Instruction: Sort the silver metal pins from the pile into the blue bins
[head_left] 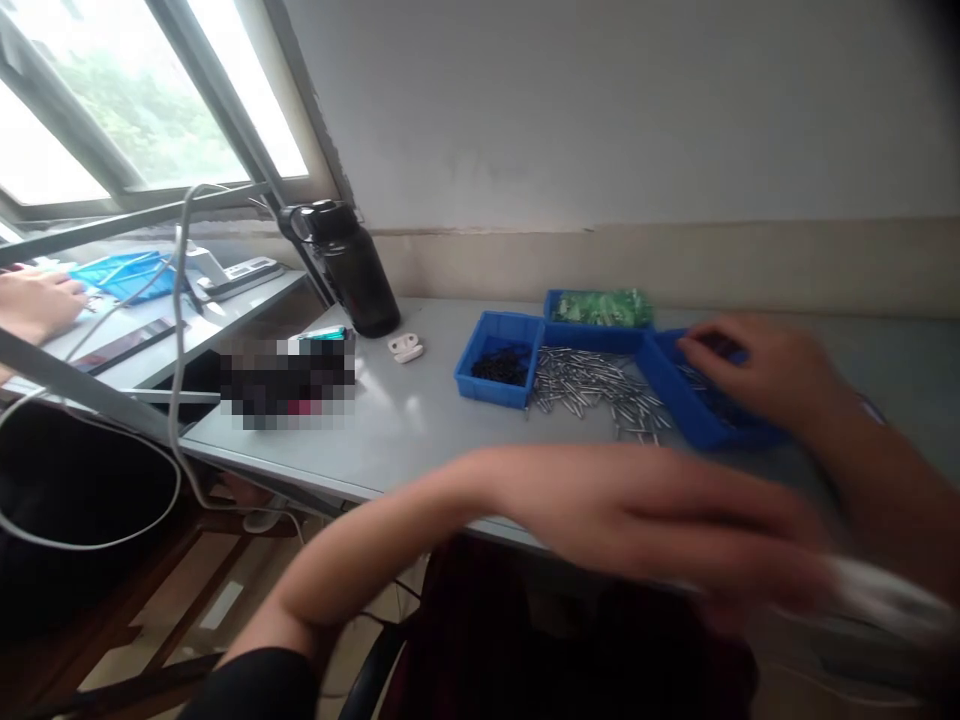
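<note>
My left hand (675,520) reaches across the foreground to the right, blurred, with its fingers closed on a white object (889,595) too smeared to name. My right hand (772,365) is over a blue bin (705,425) on the right, its thumb and fingers curled towards each other. Whatever may be between those fingertips is hidden by blur. Thin metal pins show inside that bin. Beside it, a loose pile of silvery metal pins (592,380) lies on the grey table (420,430).
A blue bin (487,390) with small black parts stands left of the pins; another blue bin (555,325) behind holds a green packet (604,308). Further left are a white earbud case (406,348), a dark bottle (360,270) and white cable (178,340). Another person's hand (41,300) rests at far left.
</note>
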